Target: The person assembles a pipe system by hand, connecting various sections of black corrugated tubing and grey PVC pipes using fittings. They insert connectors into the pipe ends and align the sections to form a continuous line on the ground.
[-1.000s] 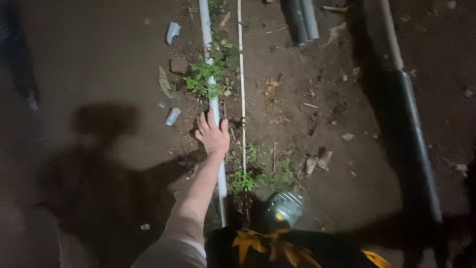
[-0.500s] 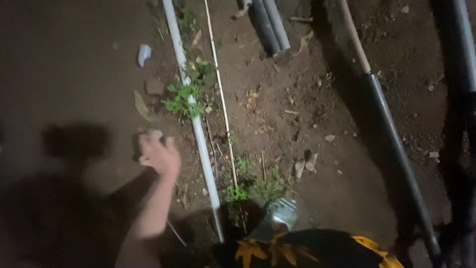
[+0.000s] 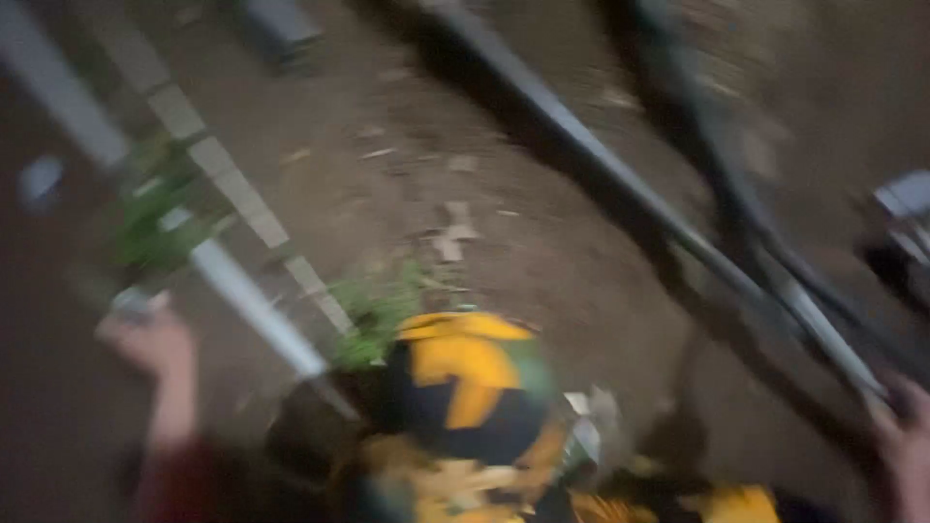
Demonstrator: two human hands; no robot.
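View has swung hard right since half a second ago, so everything's smeared. Left hand [image 3: 155,341] now sits low at the left, just beside the white pipe [image 3: 247,300], maybe closed on something small and pale, can't really tell. Right hand [image 3: 906,441] is at the right edge by the dark pole [image 3: 620,184]; grip unclear. Bare dirt [image 3: 542,261] lies open between.

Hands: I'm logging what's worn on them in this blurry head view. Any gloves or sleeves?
Both hands look bare, no gloves. The left hand comes out of a dark reddish sleeve. The right hand is cut off by the frame edge; its sleeve is out of view. Blur hides finer detail.
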